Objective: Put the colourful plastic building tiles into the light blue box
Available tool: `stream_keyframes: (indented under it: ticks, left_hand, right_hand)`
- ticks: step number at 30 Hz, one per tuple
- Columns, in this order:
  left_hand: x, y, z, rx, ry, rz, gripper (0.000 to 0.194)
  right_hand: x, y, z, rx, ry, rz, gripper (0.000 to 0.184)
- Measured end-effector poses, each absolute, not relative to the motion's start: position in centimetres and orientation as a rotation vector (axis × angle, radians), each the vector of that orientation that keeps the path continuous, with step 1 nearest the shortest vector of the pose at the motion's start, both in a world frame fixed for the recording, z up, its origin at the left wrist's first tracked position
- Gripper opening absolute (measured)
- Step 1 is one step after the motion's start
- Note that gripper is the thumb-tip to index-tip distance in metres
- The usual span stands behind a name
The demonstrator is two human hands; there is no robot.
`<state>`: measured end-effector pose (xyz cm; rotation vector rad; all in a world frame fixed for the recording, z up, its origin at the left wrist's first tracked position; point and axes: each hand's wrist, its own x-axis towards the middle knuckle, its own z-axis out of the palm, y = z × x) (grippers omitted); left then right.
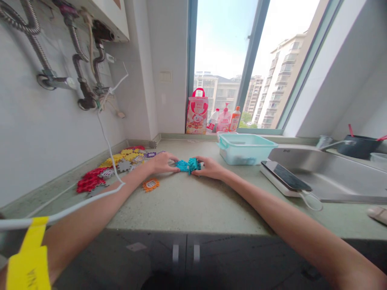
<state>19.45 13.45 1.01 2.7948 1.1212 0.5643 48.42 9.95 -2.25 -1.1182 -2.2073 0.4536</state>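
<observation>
Gripping blue pieces left of the tub, your left hand part-closed, pinching one end, your right hand half-curled around the other, an orange piece farther left of the tub.

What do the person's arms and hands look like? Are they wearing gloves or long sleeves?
No, the left hand and right hand wear no gloves, and both forearms are bare, without sleeves or a watch showing. A white cable crosses in front of the left forearm, with a yellow tag bearing dark marks.
</observation>
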Motion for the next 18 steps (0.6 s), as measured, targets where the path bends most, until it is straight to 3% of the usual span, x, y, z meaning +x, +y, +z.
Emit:
stream_keyframes:
  ticks: [5, 18]
  left_hand:
    - [19.7, 13.5, 0.7, 2.763, 1.045, 0.566, 0.043]
    - [20.0, 13.1, 0.9, 2.747, 1.083, 0.552, 0.048]
  right_hand:
    - [48.6, 10.4, -2.7, -1.122, -2.176, 0.467, 0.073]
    - [49.8, 10.3, 0.1, -1.148, -2.122, 0.334, 0.073]
